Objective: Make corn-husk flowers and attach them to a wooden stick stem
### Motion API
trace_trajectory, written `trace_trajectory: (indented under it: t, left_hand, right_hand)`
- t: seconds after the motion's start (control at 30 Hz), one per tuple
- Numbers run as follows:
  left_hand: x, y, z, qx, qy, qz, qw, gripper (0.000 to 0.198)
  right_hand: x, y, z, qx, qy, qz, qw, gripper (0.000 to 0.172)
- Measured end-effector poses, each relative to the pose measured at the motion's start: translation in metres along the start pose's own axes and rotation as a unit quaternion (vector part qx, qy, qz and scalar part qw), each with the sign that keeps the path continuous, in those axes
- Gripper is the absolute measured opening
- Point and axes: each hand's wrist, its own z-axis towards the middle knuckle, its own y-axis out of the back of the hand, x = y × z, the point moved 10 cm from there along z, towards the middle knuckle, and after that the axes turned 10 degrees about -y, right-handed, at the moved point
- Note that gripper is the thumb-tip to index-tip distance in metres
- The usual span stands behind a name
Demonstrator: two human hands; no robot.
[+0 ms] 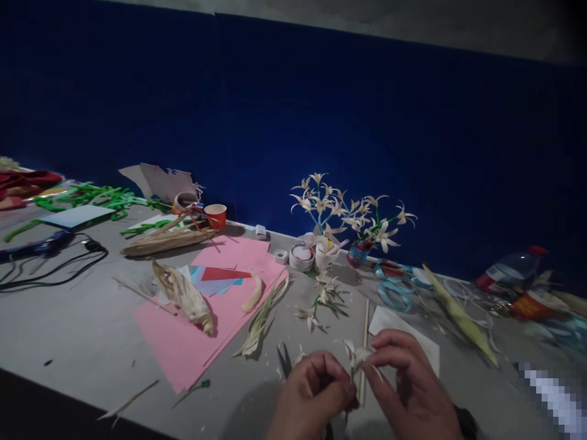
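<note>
A small pale husk flower on a thin stem stands up between my two hands. My left hand is closed, thumb and forefinger pinching its stem low down. Thumb and fingers of my right hand close on a pale petal at the flower's right side. A pair of scissors lies just left of my left hand, partly hidden by it. Beyond my hands, several finished husk flowers with green stems lie on the table. A thin wooden stick and a white paper sheet lie by my right hand.
Husk flowers stand in a white cup, others in a blue-red cup. Pink paper with a dried corn husk lies left. A bottle and blue ribbon rolls are right. A blue partition rises behind.
</note>
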Motion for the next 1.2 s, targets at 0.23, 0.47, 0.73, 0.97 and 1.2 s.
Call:
trace_trajectory:
  t: [0.23,0.47,0.73,0.97,1.2]
  left_hand:
    - [0.001,0.003,0.002,-0.001,0.001,0.002,1.0,0.024]
    - [0.0,0.019,0.006,-0.016,-0.022,0.014,1.0,0.028]
    - [-0.006,0.001,0.002,0.005,-0.031,0.011,0.999,0.021]
    - [-0.01,-0.009,-0.003,-0.002,-0.033,-0.035,0.999,0.022]
    - [-0.014,-0.012,-0.005,0.008,-0.039,-0.048,0.998,0.024]
  right_hand:
    - [-0.002,-0.003,-0.001,0.005,0.001,-0.009,1.0,0.011]
    - [0.01,0.005,-0.004,0.004,0.064,-0.012,0.998,0.02]
    - [0.003,0.001,-0.005,0.017,0.049,0.03,0.998,0.019]
    - [0.013,0.004,-0.005,0.006,0.068,0.001,0.998,0.019]
    - [0.017,0.005,-0.006,-0.006,0.073,-0.026,0.997,0.019]
